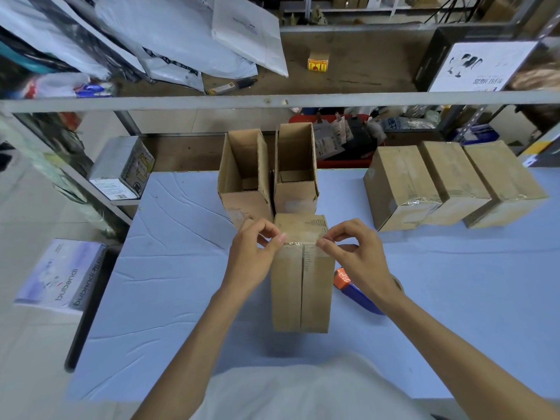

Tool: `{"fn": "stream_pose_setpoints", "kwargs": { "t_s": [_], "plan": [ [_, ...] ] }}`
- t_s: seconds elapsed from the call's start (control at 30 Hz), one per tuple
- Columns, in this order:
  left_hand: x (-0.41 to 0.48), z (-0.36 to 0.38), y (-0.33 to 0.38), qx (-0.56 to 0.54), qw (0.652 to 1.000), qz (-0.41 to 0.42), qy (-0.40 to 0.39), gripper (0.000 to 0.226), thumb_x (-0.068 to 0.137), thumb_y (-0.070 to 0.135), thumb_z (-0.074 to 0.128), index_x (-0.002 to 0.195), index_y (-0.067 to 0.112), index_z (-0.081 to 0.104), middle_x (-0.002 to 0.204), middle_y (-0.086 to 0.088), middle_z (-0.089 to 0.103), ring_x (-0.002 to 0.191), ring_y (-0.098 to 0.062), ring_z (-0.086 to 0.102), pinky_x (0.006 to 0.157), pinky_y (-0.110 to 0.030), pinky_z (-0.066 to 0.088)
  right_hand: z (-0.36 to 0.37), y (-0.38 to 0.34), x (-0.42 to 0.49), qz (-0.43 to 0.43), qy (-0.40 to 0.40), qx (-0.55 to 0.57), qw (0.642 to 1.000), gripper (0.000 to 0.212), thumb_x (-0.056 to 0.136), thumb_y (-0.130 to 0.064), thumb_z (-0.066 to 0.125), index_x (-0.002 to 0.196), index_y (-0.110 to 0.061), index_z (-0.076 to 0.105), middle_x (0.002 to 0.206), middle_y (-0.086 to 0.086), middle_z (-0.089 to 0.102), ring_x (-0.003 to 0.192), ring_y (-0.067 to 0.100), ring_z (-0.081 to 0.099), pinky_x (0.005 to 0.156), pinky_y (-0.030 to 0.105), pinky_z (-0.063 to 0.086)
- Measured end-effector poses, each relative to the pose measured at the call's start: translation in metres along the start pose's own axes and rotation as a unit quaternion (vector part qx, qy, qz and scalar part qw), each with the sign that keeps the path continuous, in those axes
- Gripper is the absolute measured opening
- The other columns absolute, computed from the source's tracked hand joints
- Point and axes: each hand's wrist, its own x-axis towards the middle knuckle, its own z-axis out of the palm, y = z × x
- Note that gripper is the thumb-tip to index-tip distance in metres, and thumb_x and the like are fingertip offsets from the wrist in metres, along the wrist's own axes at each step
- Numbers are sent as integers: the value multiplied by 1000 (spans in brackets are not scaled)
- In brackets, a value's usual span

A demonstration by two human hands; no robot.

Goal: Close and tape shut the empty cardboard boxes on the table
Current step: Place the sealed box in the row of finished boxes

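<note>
A closed cardboard box [300,286] stands in front of me on the pale blue table [169,268], its two top flaps meeting at a middle seam. Clear tape [301,239] lies across its far top edge. My left hand [254,253] pinches the tape's left end with curled fingers. My right hand [351,253] pinches the tape's right end the same way. Behind this box stand two open boxes, one on the left [244,177] and one on the right [295,168], flaps up.
An orange-and-blue tape dispenser [354,291] lies just right of the box, under my right wrist. Three taped boxes [454,183] sit side by side at the table's right back. A metal shelf rail [272,101] crosses above the table; a red bin [342,140] sits behind.
</note>
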Motion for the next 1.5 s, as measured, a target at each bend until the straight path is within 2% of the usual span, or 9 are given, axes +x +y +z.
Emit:
{"fn": "stream_pose_setpoints", "kwargs": {
  "t_s": [0.23,0.53,0.73,0.8,0.9,0.97,1.17,1.37,1.5],
  "plan": [
    [-5,-2,2,-50,998,-20,45,20,81,25,77,75,22,58,80,8,64,77,-5,60,69,-13,48,-2,-10,1,48,8,31,998,13,76,-15,80,70,-19,69,83,-3,66,86,16,63,70,24,56],
    [1,-1,3,-11,999,-48,12,22,86,24,71,67,25,60,89,1,63,80,-13,61,79,-36,54,2,-7,3,96,10,21,995,18,82,-22,73,69,-13,67,79,-2,65,85,11,61,74,23,46],
    [8,-4,3,40,996,-77,-22,18,88,33,67,73,25,62,96,2,63,90,-13,61,84,-36,51,5,-10,3,106,11,-5,994,17,85,-25,70,76,-11,67,86,-1,65,85,5,59,70,19,41],
    [10,-4,4,17,995,-93,-15,13,87,31,68,82,23,59,90,5,62,88,-15,62,81,-36,53,6,-13,2,93,31,-12,995,12,83,-23,72,89,-14,66,93,-4,62,82,1,59,70,20,46],
    [14,-6,5,-122,976,-173,-44,25,85,22,72,103,18,55,90,1,60,85,-17,62,81,-35,55,4,-18,7,130,35,46,990,55,78,-13,78,124,-26,50,105,-4,54,75,4,63,71,23,53],
    [15,-5,6,-154,966,-196,-65,25,85,18,70,106,16,56,94,-2,60,85,-15,61,81,-31,53,3,-20,12,194,23,65,979,61,77,-10,78,128,-25,48,114,2,53,83,12,63,74,28,53],
    [0,12,3,-151,960,-226,-64,38,80,35,72,105,24,46,90,-2,56,88,-19,60,83,-37,49,32,-24,2,236,24,-43,970,69,59,-49,84,111,-24,45,114,-2,45,109,17,48,90,35,48],
    [-11,0,-14,-295,920,-219,-133,22,92,14,63,101,13,44,84,-6,54,73,-13,57,76,-27,48,24,-26,2,283,22,77,956,42,68,-2,80,106,-8,63,109,9,63,100,27,64,90,42,53],
    [-18,-4,-19,-272,931,-178,-166,14,96,16,56,103,13,45,77,-3,53,67,-8,55,67,-20,47,10,-18,0,292,4,100,951,34,68,6,75,97,-11,71,105,9,69,95,27,67,90,44,54]
  ]
}}
